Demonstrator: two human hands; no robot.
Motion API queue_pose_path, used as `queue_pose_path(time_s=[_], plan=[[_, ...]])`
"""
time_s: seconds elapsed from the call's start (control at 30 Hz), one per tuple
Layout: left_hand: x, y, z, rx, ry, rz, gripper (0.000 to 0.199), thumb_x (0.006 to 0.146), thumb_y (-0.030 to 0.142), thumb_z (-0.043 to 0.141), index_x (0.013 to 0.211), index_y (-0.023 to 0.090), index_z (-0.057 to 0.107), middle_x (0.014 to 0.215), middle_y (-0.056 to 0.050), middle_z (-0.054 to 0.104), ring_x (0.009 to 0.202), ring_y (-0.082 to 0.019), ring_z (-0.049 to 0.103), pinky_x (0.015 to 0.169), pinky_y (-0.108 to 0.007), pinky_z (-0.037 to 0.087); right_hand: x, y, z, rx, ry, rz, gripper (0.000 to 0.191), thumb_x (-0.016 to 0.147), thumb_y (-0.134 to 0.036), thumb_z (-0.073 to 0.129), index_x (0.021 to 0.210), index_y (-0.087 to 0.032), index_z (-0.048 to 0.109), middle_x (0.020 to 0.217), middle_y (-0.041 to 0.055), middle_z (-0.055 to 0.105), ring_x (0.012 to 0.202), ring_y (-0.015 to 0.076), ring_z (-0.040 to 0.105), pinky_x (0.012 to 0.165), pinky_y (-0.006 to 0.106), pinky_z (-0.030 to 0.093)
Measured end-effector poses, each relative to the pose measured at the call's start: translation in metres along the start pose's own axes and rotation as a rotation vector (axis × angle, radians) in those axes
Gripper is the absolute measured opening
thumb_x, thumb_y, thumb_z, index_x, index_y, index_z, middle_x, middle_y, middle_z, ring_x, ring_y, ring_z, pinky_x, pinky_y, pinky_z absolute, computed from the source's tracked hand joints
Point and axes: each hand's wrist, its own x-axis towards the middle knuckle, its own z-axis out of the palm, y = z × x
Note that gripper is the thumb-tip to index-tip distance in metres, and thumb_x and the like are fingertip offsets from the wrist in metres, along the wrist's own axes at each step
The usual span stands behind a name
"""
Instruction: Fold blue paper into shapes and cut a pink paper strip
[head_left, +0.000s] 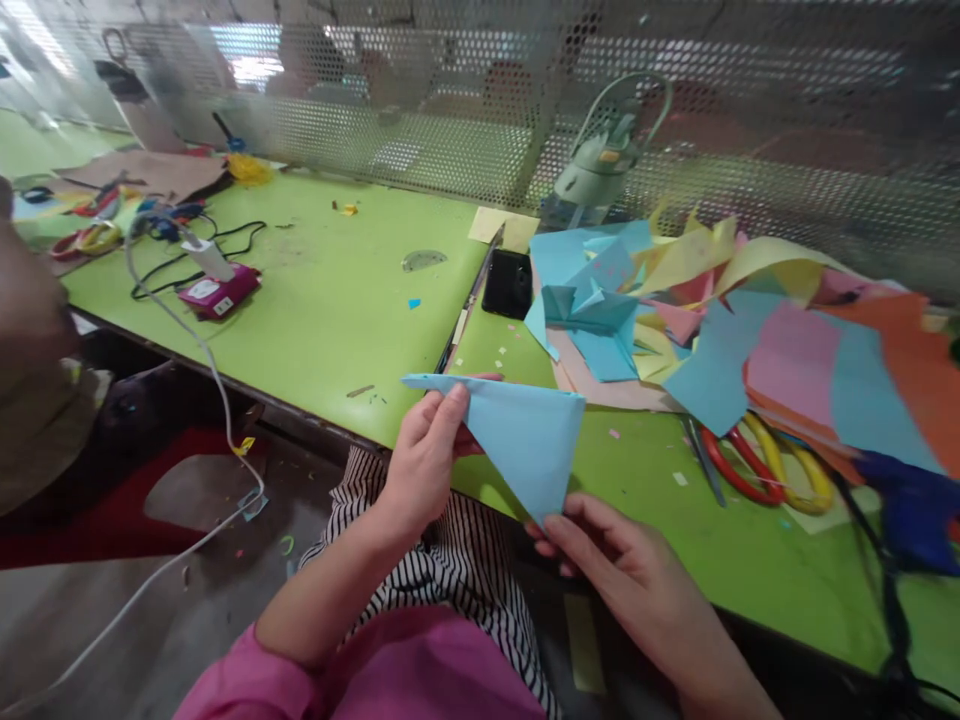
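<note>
A long, light-green table crosses the frame from the upper left to the lower right. A grey perforated metal screen runs along its far edge. At the right of the frame lies a heap of blue, yellow, pink and orange paper sheets. Next in size is the folded light-blue paper triangle, just below the centre of the frame, its broad edge up and a point down. The left hand pinches its upper left part between thumb and fingers; the right hand grips its bottom point the same way. A pale-green bottle with a loop handle stands upper right, beside the heap. Red- and yellow-handled scissors lie under the heap's lower edge. A black smartphone lies right of centre, near a clear plastic protractor. A magenta box with a white plug sits left.
</note>
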Motion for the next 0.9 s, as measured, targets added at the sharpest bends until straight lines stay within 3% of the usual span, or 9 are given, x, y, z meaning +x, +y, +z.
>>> queue_pose_path(time_s=[0.13, 0.3, 0.43, 0.57, 0.7, 0.83, 0.9], plan=[[-0.006, -0.002, 0.006, 0.087, -0.040, 0.008, 0.038, 0.090, 0.050, 0.062, 0.107, 0.017, 0.074, 0.093, -0.006, 0.073, 0.072, -0.012, 0.063, 0.063, -0.019, 0.052, 0.010, -0.006, 0.000, -0.013, 0.094, -0.082, 0.051, 0.079, -0.066, 0.062, 0.097, -0.019, 0.069, 0.085, 0.0061, 0.074, 0.074, 0.0189, 0.066, 0.065, 0.028, 0.055], [-0.015, -0.001, 0.019, 0.200, -0.153, 0.053, 0.038, 0.091, 0.049, 0.061, 0.103, 0.016, 0.075, 0.089, -0.009, 0.075, 0.083, -0.018, 0.067, 0.074, -0.025, 0.053, 0.022, -0.008, 0.007, 0.185, 0.209, 0.065, 0.058, 0.066, -0.072, 0.071, 0.082, -0.016, 0.075, 0.072, 0.0062, 0.073, 0.062, 0.0192, 0.064, 0.056, 0.029, 0.053], [-0.012, 0.002, 0.017, 0.221, -0.140, 0.074, 0.035, 0.093, 0.046, 0.059, 0.105, 0.017, 0.075, 0.095, -0.009, 0.076, 0.093, -0.020, 0.067, 0.084, -0.028, 0.052, 0.020, -0.004, 0.011, 0.327, 0.118, 0.130, 0.047, 0.069, -0.064, 0.075, 0.072, -0.017, 0.076, 0.069, 0.0076, 0.074, 0.064, 0.0198, 0.067, 0.064, 0.032, 0.054], [-0.007, 0.000, 0.009, 0.180, -0.094, 0.082, 0.034, 0.094, 0.045, 0.059, 0.107, 0.018, 0.075, 0.105, -0.009, 0.075, 0.098, -0.020, 0.067, 0.088, -0.028, 0.051, 0.012, -0.002, 0.009, 0.300, 0.022, 0.092, 0.040, 0.076, -0.057, 0.072, 0.066, -0.019, 0.074, 0.069, 0.0058, 0.074, 0.066, 0.0171, 0.066, 0.068, 0.030, 0.053], [-0.005, 0.000, 0.006, 0.141, -0.080, 0.040, 0.035, 0.093, 0.045, 0.060, 0.108, 0.017, 0.074, 0.106, -0.010, 0.075, 0.097, -0.019, 0.067, 0.082, -0.025, 0.052, 0.002, -0.004, 0.005, 0.251, -0.022, 0.090, 0.038, 0.080, -0.054, 0.069, 0.068, -0.019, 0.074, 0.069, 0.0040, 0.073, 0.067, 0.0149, 0.065, 0.066, 0.026, 0.051], [0.000, 0.005, 0.000, 0.098, 0.032, 0.106, 0.034, 0.092, 0.045, 0.062, 0.107, 0.018, 0.075, 0.095, -0.008, 0.075, 0.086, -0.015, 0.066, 0.072, -0.020, 0.051, -0.006, -0.001, 0.000, 0.246, -0.110, 0.139, 0.035, 0.080, -0.053, 0.070, 0.073, -0.019, 0.073, 0.070, 0.0035, 0.073, 0.065, 0.0133, 0.065, 0.061, 0.024, 0.051], [0.003, 0.008, -0.001, 0.105, 0.051, 0.129, 0.034, 0.091, 0.046, 0.062, 0.105, 0.018, 0.075, 0.085, -0.007, 0.073, 0.073, -0.012, 0.062, 0.062, -0.018, 0.048, -0.007, 0.002, -0.003, 0.235, -0.035, 0.122, 0.038, 0.080, -0.056, 0.069, 0.073, -0.019, 0.071, 0.071, 0.0035, 0.072, 0.064, 0.0125, 0.064, 0.061, 0.023, 0.051]])
